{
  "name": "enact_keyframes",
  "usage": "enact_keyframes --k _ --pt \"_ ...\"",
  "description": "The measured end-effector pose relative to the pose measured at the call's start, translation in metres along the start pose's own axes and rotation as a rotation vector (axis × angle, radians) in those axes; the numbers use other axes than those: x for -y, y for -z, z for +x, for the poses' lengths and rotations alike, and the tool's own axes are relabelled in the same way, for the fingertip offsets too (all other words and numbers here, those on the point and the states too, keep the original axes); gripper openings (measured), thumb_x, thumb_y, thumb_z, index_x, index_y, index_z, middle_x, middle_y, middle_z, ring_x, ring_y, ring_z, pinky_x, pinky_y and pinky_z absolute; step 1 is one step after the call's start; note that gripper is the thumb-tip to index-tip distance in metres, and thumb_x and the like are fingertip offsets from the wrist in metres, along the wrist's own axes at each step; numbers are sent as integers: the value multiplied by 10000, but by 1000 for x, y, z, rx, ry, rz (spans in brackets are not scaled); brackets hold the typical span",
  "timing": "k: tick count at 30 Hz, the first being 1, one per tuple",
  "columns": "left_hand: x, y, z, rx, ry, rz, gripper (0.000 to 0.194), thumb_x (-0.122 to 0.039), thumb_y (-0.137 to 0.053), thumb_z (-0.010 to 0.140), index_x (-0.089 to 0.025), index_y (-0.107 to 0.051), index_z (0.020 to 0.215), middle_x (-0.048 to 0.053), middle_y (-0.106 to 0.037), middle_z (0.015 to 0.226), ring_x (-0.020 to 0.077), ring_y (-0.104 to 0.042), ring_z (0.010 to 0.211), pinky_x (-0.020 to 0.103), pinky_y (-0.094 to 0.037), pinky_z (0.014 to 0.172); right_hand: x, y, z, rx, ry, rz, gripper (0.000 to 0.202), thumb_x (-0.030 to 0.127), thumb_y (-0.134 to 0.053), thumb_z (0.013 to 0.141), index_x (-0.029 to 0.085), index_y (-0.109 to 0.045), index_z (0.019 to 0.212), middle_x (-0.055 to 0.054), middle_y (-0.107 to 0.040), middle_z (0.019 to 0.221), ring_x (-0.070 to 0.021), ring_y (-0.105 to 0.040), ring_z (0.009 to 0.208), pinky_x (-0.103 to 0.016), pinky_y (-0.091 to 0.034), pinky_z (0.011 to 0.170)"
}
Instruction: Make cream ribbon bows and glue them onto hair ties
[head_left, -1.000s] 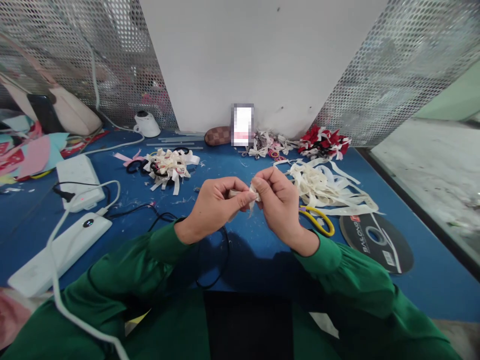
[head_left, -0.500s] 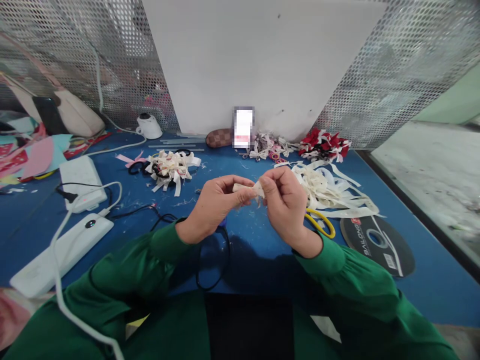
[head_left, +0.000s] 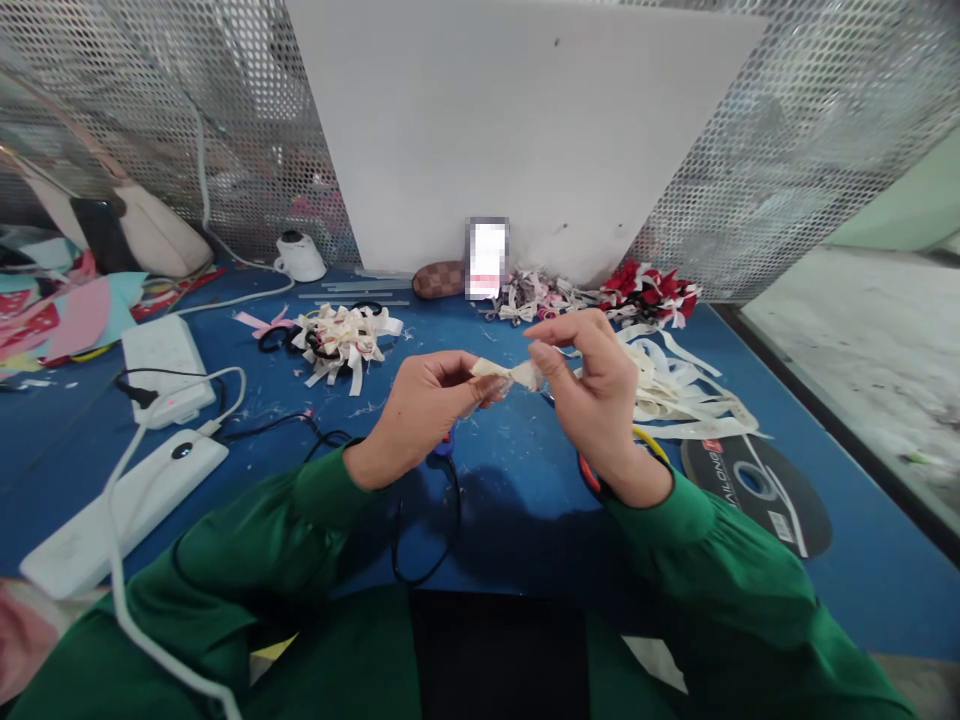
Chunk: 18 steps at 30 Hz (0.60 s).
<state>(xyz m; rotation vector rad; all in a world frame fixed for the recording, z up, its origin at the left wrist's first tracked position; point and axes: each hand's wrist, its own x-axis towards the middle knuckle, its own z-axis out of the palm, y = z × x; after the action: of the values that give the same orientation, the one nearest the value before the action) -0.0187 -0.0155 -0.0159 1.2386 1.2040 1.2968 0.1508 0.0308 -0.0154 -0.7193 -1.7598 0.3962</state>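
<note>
My left hand (head_left: 431,405) is closed, pinching a small cream ribbon bow (head_left: 517,374) between thumb and fingers. The bow is gathered at its middle and its right loop sticks out toward the right. My right hand (head_left: 592,390) is beside that loop, thumb and index finger apart with nothing between them; its other fingers are curled. Under the right hand lie scissors with yellow and red handles (head_left: 651,444), mostly covered. Cream ribbon strips (head_left: 675,390) are heaped beyond it. Behind the left hand is a pile of finished cream bows (head_left: 345,338).
A black ribbon spool (head_left: 757,495) lies at the right. Below my left hand is a blue device (head_left: 444,443) with a black cord. White power strips (head_left: 127,510) and cables run along the left. A phone (head_left: 487,258) stands at the back near red bows (head_left: 649,293).
My right hand has let go of the bow and moved slightly right, its fingers spreading. More of the bow's right loop shows. The left hand keeps its pinch.
</note>
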Motion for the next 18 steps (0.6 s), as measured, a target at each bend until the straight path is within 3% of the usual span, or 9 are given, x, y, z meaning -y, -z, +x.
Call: enact_keyframes --k 4,9,13,18 --pt "-4 2 0 52 2 86 164 -312 -779 754 -161 -725 722 6 -677 642 103 -561 577 212 -409 522 3 8 6 223 45 49 61 224 -665 915 251 -691 867 -33 -633 875 -206 -606 893 -369 -482 797" --pt "-5 2 -1 99 28 129 113 -248 -749 735 -159 -707 680 -1 -662 605 109 -566 562 219 -420 530 1 9 7 373 17 108 66 294 -698 897 245 -701 854 -33 -643 873 -189 -617 852 -350 -491 774" --pt "-3 3 1 116 -5 120 121 -266 -781 727 -160 -726 743 9 -698 680 126 -613 628 234 -483 601 1 9 7 386 -48 139 93 270 -683 903 234 -694 818 -26 -650 854 -173 -617 809 -333 -490 742" --pt "0 6 1 18 -130 71 218 -341 -784 781 -179 -765 926 46 -762 892 170 -692 817 271 -561 763 2 9 8 303 -145 142 124 232 -709 876 215 -665 761 -22 -641 824 -174 -612 797 -340 -480 756"
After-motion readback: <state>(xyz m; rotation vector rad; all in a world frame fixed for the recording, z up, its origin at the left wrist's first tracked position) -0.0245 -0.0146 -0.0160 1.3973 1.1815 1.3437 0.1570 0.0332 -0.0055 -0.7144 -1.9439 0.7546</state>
